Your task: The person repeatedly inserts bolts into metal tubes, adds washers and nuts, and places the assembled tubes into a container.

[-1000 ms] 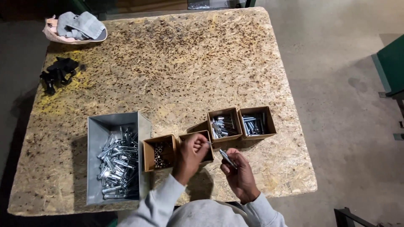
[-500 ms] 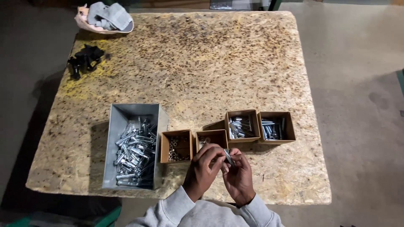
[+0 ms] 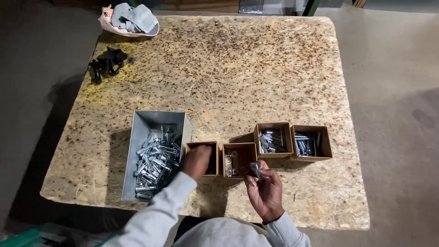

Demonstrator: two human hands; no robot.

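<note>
Since a moment ago, left hand [image 3: 197, 161] has dipped, curled, into the leftmost box [image 3: 201, 158], grasp hidden, while right hand [image 3: 264, 190] pinches a bolt [image 3: 257, 169]; tray [image 3: 157, 158] remains heaped.

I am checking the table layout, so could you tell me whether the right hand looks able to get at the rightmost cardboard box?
Probably yes: the right hand holds a bolt near the rightmost cardboard box, with bare tabletop between.

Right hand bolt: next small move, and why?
Probably lift the left hand out of the leftmost small box with a piece and bring it to the bolt: the right hand holds the bolt upright, and the left hand is over that box.
</note>
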